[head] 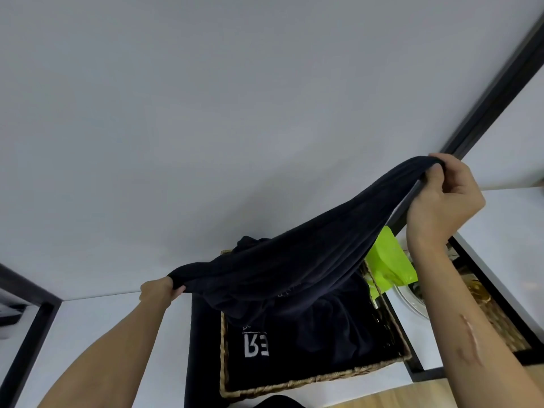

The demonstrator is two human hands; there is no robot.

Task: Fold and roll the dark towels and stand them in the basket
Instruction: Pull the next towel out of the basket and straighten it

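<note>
Soft, even indoor light fills the view, moderately bright and without glare. The pale wall (pixel 206 98) grades from lighter grey to a duller tone toward the middle, with a faint shadow under the lifted dark towel (pixel 294 260). The towel's folds read nearly black, with little detail. The wide lens bends the black frame bars (pixel 494 89) at the edges. Everything looks slightly soft and smeared.

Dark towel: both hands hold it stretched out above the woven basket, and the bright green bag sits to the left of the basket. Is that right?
Not quite. The head view shows the green bag on the right of the woven basket, not the left. The rest holds: the left hand and right hand each grip an end of the dark towel, stretched above the basket.
</note>
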